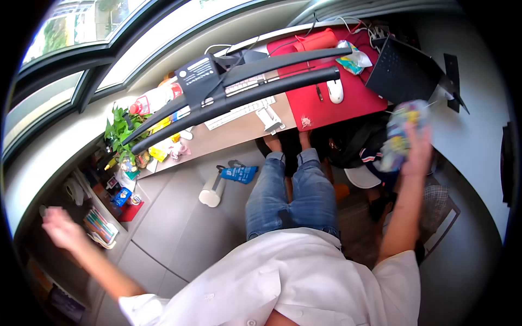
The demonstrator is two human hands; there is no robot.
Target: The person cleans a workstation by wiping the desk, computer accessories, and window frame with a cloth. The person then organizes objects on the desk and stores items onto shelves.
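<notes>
My right hand point(417, 152) is raised at the right, closed on a colourful patterned packet point(399, 133) with yellow, white and blue patches. Motion blurs both, so what kind of packet it is stays unclear. Far to the left, my left hand point(62, 225) reaches out beside a shelf unit. Its fingers are smeared by motion, and I see nothing held in them. Close by that hand, a holder with several pens or thin books point(100, 228) stands on the shelf.
A desk with a red mat point(348, 106) carries a white mouse point(335, 92), a keyboard point(239, 114), a bottle point(155, 99) and a plant point(120, 127). Dark monitor bars point(244, 103) cross above it. A white bin-like object point(212, 190) and a blue pouch point(239, 174) lie below.
</notes>
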